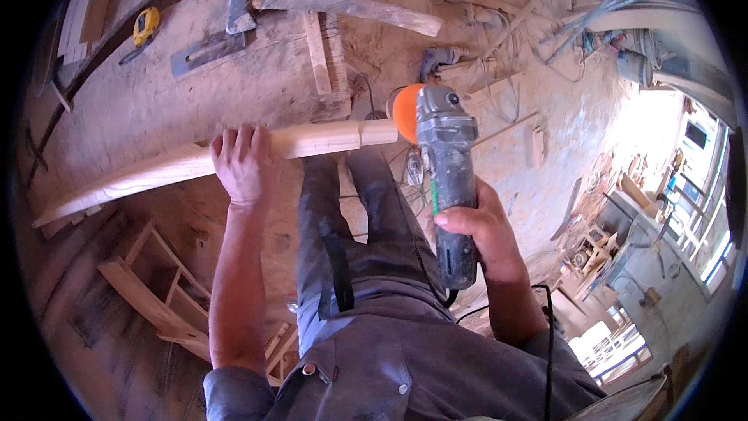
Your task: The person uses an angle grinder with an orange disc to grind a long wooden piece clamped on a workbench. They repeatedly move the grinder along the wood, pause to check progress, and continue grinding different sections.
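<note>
The wooden handle blank (234, 156), a long pale curved piece with a shaped stub at its right end, is held out level above the dusty floor (156, 101), its far-left end running toward the picture's rim. The left hand (243, 165) wraps it near the middle, fingers (234, 140) curled over the top and clamped on the wood. The right hand (483, 238) grips the body of a grey angle grinder (446, 187), fingers closed round it, with the orange disc (405, 111) touching or just beside the stub end.

The blank is steadied by one hand alone, so I judge the disc could snatch and twist it loose, or skid toward the left hand. The power cord (545, 343) hangs by the right forearm near the person's legs and could snag.

Farther off lie an axe (327, 4) with a worn handle, a yellow tape measure (146, 25) and wood offcuts (319, 39); a wooden frame (156, 296) sits near left. Whether the disc spins cannot be told, and the contact point is partly hidden behind the grinder's head. The bright doorway at right washes out detail.
</note>
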`<move>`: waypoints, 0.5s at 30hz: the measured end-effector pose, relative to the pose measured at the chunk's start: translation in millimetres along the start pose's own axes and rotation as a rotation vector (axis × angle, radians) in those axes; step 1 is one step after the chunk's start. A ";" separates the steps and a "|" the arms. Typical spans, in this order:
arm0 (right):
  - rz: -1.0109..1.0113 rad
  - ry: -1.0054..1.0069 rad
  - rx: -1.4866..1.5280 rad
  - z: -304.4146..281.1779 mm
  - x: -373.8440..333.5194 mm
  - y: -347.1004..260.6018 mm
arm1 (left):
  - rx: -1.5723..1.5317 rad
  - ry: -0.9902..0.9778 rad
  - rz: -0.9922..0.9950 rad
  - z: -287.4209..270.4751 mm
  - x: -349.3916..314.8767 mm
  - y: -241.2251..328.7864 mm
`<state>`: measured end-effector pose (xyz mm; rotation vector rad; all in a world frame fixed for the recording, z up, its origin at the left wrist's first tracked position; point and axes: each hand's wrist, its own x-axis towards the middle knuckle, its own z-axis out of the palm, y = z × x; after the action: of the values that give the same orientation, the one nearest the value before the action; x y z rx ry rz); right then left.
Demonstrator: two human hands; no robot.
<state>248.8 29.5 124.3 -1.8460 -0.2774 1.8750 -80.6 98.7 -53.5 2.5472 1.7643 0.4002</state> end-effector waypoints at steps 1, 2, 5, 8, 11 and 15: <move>-0.016 0.032 0.007 -5.9 1.0 1.2 | -0.011 -0.073 -0.013 -2.4 3.5 -1.8; -0.031 0.065 0.015 -12.7 2.5 3.5 | -0.020 -0.148 -0.024 -6.2 7.1 -4.9; -0.074 0.109 0.002 -30.9 6.1 12.7 | -0.046 -0.380 -0.059 -16.7 36.9 -10.1; -0.146 0.114 0.062 -45.3 6.1 29.1 | -0.038 -0.629 -0.165 -25.7 77.0 -8.0; -0.192 0.102 0.105 -54.2 7.0 48.8 | 0.037 -0.721 -0.238 -22.9 102.0 -3.2; -0.224 0.100 0.092 -62.9 12.3 77.9 | 0.043 -0.612 -0.141 -2.2 97.3 -15.0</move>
<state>295.2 -43.6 72.7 -1.7628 -0.3422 1.6133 -62.8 193.7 -34.4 2.2013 1.6870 -0.3876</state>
